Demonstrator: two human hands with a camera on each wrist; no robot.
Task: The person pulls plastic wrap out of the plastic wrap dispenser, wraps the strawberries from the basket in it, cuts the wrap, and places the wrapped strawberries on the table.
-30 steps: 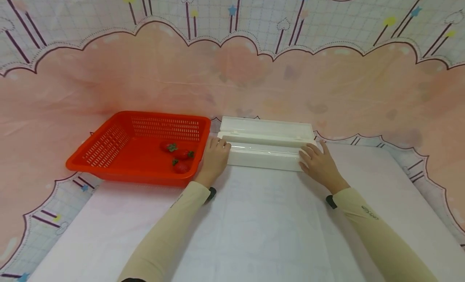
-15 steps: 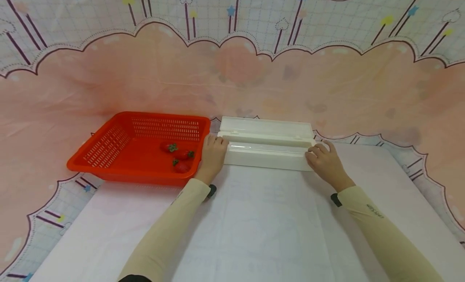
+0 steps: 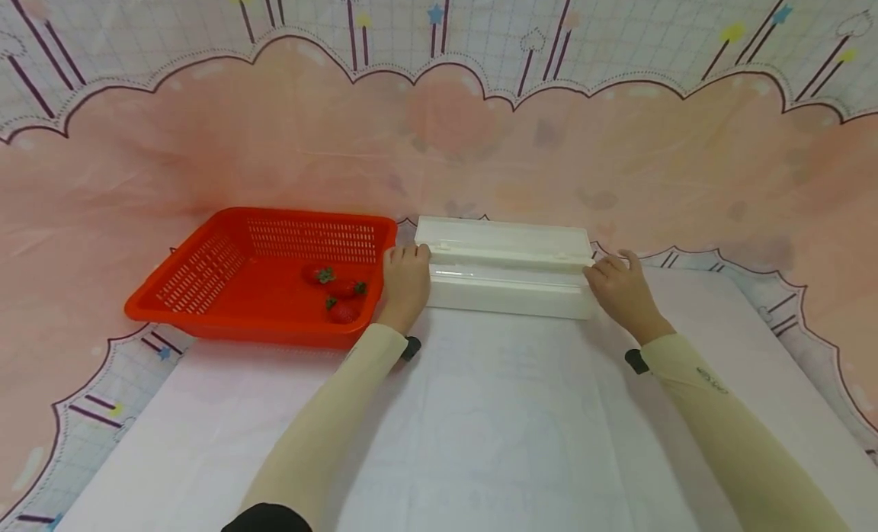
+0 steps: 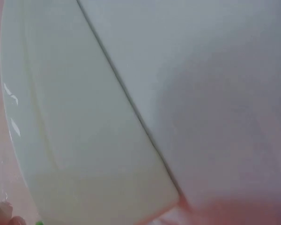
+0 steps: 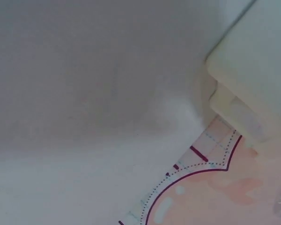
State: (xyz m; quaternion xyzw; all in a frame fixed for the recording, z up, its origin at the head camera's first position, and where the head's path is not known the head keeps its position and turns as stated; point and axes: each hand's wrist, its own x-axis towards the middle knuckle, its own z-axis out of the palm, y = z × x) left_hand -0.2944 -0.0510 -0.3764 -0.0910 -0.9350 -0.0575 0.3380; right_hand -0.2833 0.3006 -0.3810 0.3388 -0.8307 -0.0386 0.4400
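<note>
A long white plastic wrap dispenser (image 3: 507, 300) lies on the table, its lid (image 3: 501, 233) tipped back toward the far side. Curled fingers of my left hand (image 3: 406, 284) are at its left end, close beside the basket. At the right end, my right hand (image 3: 621, 294) pinches with thumb and fingers. Glossy clear plastic wrap (image 4: 12, 110) shows along the far edge of the dispenser in the left wrist view, with fingertips (image 4: 1, 213) at the bottom left corner. The right wrist view catches the dispenser's rounded corner (image 5: 243, 61); the right fingers are hidden there.
To the left stands a red-orange plastic basket (image 3: 264, 335) with slotted walls, holding three strawberries (image 3: 343, 311) at its right side. A white cloth (image 3: 507, 418) covers the table. Behind it rises a pink patterned backdrop (image 3: 480, 151).
My right hand has moved outward from the front of the dispenser to its right end, fingers drawing together. Both hands have shifted slightly toward the far side. Basket and strawberries stay put.
</note>
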